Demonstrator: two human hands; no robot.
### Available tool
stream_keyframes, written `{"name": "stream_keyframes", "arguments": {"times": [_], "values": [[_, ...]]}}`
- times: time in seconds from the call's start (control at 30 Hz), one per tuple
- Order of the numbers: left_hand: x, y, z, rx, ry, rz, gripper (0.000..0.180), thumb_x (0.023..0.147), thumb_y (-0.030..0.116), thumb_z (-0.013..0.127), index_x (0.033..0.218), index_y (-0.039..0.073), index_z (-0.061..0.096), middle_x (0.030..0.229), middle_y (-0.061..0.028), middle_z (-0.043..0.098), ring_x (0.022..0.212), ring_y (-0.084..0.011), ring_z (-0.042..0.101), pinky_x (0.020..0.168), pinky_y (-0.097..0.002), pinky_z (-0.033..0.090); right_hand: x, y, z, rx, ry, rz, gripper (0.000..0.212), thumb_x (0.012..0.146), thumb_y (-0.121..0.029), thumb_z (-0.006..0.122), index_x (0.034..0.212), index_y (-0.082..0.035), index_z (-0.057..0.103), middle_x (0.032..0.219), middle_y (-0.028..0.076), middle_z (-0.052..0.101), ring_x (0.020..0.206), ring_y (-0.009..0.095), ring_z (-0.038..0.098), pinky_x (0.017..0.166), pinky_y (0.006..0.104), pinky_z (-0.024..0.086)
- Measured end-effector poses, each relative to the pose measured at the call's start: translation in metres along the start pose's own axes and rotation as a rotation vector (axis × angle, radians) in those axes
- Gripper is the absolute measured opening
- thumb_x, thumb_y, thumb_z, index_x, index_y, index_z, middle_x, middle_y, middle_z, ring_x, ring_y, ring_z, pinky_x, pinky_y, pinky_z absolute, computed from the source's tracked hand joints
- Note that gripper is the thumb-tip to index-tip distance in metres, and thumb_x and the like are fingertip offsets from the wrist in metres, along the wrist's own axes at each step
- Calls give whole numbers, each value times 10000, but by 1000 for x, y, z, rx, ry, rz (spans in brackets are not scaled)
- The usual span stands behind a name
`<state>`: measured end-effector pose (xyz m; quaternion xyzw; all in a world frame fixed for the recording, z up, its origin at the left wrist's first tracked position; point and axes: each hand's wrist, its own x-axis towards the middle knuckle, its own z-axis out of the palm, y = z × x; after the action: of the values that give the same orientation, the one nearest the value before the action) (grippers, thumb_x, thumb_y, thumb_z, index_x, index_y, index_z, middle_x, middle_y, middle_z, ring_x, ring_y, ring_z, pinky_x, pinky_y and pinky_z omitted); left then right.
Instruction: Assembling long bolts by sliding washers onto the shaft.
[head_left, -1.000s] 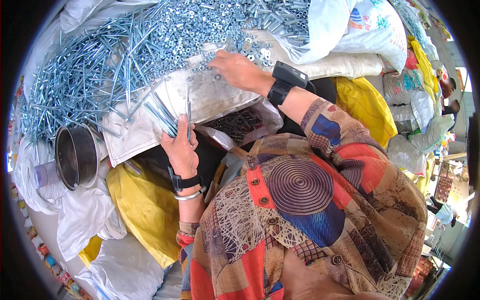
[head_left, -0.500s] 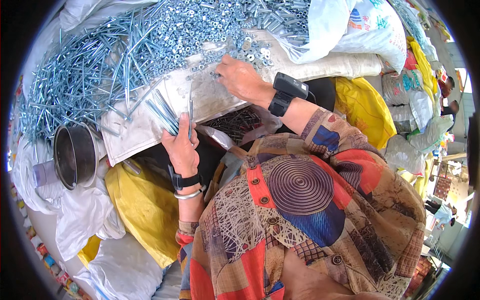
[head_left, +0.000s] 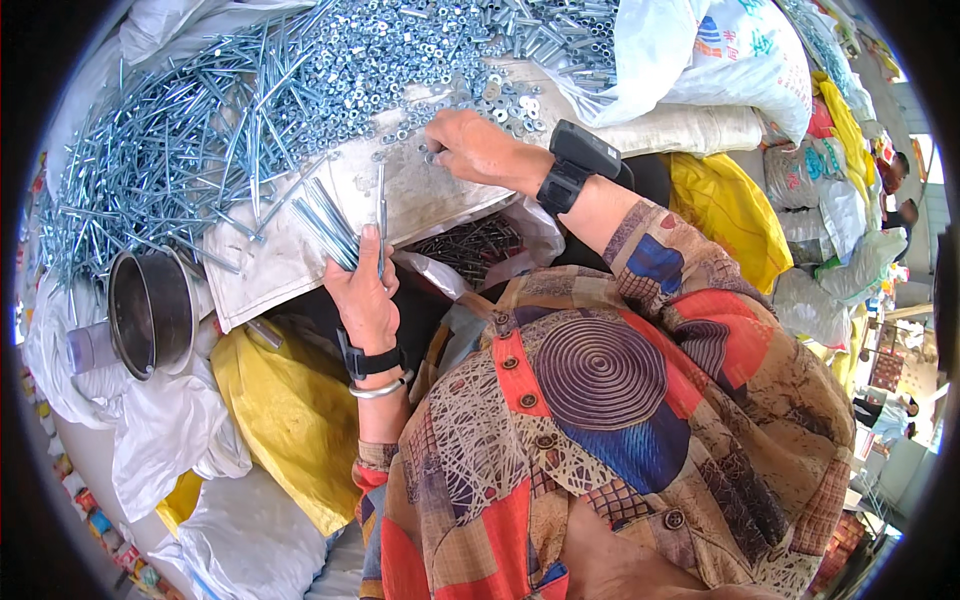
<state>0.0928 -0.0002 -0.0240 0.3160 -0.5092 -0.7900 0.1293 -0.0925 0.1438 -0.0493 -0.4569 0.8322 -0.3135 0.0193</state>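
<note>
My left hand [head_left: 365, 290] is closed around a bunch of long metal bolts [head_left: 325, 222]; one of them stands apart from the rest, upright by the thumb. To its right, over the cloth-covered work surface [head_left: 290, 262], my right hand [head_left: 472, 148] has its fingers bent together at the near edge of the loose nuts [head_left: 400, 60]. Its fingertips seem to pinch a small piece, too hidden to name. Flat washers [head_left: 518, 110] lie just beyond that hand. A large heap of long bolts [head_left: 150, 150] spreads across the far left.
Metal sleeves [head_left: 575, 45] lie at the far right beside a white woven sack [head_left: 740, 70]. A dark metal pot [head_left: 150, 312] stands at the left. Below the surface's edge, an open bag holds dark bolts [head_left: 465, 248]. Yellow sacks [head_left: 725, 220] flank both sides.
My right hand has shifted slightly left, and its wrist and forearm have turned a little. My left hand stays in place with the bolts.
</note>
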Motion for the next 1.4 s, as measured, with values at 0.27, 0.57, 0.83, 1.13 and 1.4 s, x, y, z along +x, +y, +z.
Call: {"name": "stream_keyframes", "arguments": {"times": [0.27, 0.57, 0.83, 1.13, 1.4], "values": [[2, 0, -1, 27, -3, -3, 170, 883, 199, 644, 885, 67, 538, 671, -29, 564, 437, -65, 422, 368, -204, 268, 19, 1, -4, 221, 41, 52, 148, 738, -48, 578, 865, 3, 636, 749, 188, 639, 704, 336, 627, 654, 397, 495], [3, -4, 1, 26, -1, -10, 190, 870, 196, 662, 878, 61, 529, 678, -34, 558, 438, -66, 418, 373, -199, 281, 22, -1, 10, -117, 33, -8, 184, 707, -14, 540, 865, 7, 632, 781, 196, 627, 730, 364, 605, 655, 406, 482], [2, -10, 5, 40, -24, 21, 183, 834, 151, 704, 820, 58, 547, 632, 0, 544, 431, -41, 403, 373, -186, 284, 13, -19, -1, 379, 110, 89, 161, 726, 29, 584, 887, 31, 603, 753, 107, 630, 699, 198, 630, 631, 303, 496], [4, -24, 2, 137, -68, 126, 205, 835, 172, 705, 793, 67, 535, 621, 10, 530, 435, -40, 393, 385, -188, 288, -9, -59, -21, 761, 81, 255, 150, 774, 45, 610, 921, 45, 581, 765, 84, 629, 701, 91, 622, 617, 235, 494], [1, -22, 10, 218, -53, 205, 175, 871, 148, 658, 815, 61, 517, 604, 24, 491, 443, -36, 371, 388, -185, 273, -24, -67, -18, 77, 297, -230, 133, 822, -5, 576, 954, -19, 587, 836, 130, 594, 772, 294, 621, 662, 338, 513]]}}
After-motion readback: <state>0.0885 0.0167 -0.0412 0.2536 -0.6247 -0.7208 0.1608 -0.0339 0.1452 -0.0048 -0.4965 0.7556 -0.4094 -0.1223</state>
